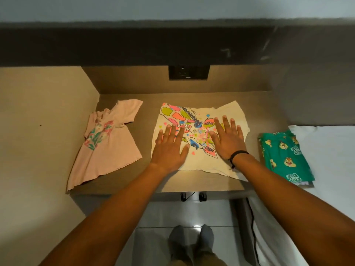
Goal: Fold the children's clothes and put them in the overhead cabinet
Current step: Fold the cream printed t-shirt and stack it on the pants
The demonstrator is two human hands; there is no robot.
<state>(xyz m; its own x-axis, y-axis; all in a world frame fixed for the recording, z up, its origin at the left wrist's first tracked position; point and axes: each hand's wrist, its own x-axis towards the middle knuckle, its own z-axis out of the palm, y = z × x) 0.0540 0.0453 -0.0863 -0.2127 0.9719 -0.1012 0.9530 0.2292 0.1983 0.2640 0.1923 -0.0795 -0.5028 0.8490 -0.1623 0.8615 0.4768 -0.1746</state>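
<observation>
A cream children's T-shirt (199,164) with a bright giraffe print lies flat in the middle of the brown desk (123,186). My left hand (170,146) and my right hand (227,140) both rest flat on it, palms down, fingers spread, holding nothing. A pink T-shirt (109,143) with a flower print lies spread out at the left of the desk. A green folded garment (286,156) with cartoon chipmunks sits at the right, on the edge of a white bed. The dark underside of the overhead cabinet (172,43) runs across the top.
A beige side wall (38,131) closes the desk on the left. A black socket plate (189,72) sits in the back wall. The white bed (330,169) borders the desk on the right. My feet (192,240) stand on a tiled floor below.
</observation>
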